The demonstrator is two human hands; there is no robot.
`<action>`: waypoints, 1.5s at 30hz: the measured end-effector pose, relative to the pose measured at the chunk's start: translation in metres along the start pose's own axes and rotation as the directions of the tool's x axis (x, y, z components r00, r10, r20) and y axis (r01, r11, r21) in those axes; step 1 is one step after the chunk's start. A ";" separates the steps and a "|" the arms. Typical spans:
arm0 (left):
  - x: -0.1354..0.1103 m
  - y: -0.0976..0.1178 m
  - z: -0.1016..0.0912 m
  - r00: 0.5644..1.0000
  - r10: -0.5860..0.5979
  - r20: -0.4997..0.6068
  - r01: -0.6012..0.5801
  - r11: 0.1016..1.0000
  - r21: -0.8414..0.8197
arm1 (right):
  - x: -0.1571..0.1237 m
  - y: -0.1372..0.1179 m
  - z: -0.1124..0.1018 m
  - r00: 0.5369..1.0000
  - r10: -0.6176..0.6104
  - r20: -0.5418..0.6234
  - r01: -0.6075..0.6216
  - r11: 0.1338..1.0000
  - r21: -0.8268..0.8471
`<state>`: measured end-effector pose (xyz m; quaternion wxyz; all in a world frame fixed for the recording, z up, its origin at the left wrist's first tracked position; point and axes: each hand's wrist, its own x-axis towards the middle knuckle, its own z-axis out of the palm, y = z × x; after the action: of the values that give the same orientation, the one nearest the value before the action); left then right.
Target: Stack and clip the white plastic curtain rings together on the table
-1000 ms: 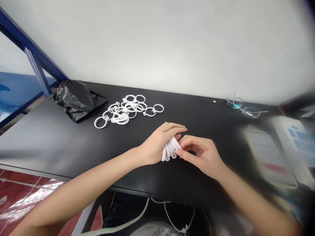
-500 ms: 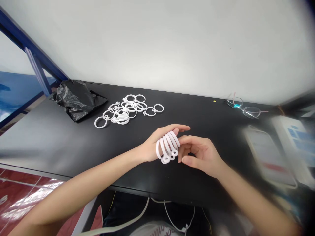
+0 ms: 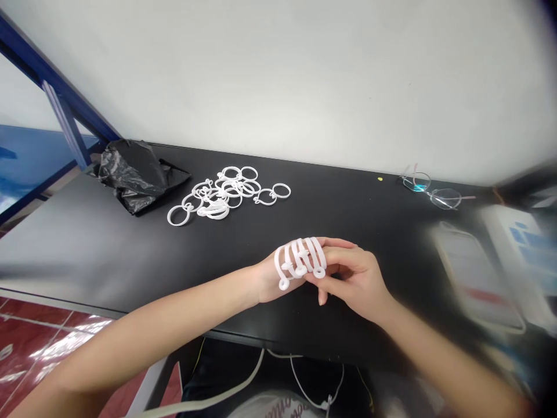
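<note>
Several white plastic curtain rings (image 3: 299,258), each with a small eyelet, are looped around my left hand (image 3: 270,273). That hand is stretched out to the right above the black table, its fingers extended and partly hidden by the rings and my other hand. My right hand (image 3: 359,278) has its thumb and forefinger closed at the outermost ring near the left fingers; the exact contact is partly covered. Farther back on the table lies a loose pile of more white rings (image 3: 232,200), some overlapping.
A crumpled black plastic bag (image 3: 133,174) lies left of the pile. Eyeglasses (image 3: 444,198) rest near the wall at right. A blurred phone (image 3: 476,278) and a white box (image 3: 522,249) are on the right side. Cables (image 3: 243,386) hang below the front edge.
My right hand has moved in and closed at the outer rings. The rings on my left hand have turned and spread, and the left hand has tilted downward slightly.
</note>
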<state>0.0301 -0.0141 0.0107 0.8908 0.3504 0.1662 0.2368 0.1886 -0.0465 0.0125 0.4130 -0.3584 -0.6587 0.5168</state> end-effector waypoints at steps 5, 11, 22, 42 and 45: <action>0.001 -0.002 -0.003 1.000 0.028 -0.012 -0.028 0.999 -0.044 | 0.001 -0.004 -0.009 0.996 0.041 0.073 -0.041 0.999 -0.001; -0.001 0.006 -0.001 1.000 0.023 -0.007 -0.023 0.999 -0.047 | 0.002 -0.002 -0.008 0.926 -0.374 -0.052 0.312 0.836 -0.452; -0.002 0.008 -0.002 1.000 0.003 -0.006 -0.002 0.998 0.059 | 0.002 -0.006 -0.011 0.952 -0.304 -0.030 0.287 0.924 -0.254; 0.001 -0.008 -0.003 0.987 0.010 -0.159 0.009 0.993 0.118 | 0.003 -0.007 -0.007 0.996 0.086 0.036 -0.091 0.984 0.153; 0.001 -0.009 -0.003 0.980 -0.009 -0.198 0.032 0.993 0.113 | 0.003 -0.008 -0.005 0.998 0.067 -0.012 -0.066 0.993 0.099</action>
<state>0.0323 -0.0181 0.0025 0.8506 0.3745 0.2705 0.2511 0.1920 -0.0436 0.0214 0.4178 -0.3631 -0.6169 0.5595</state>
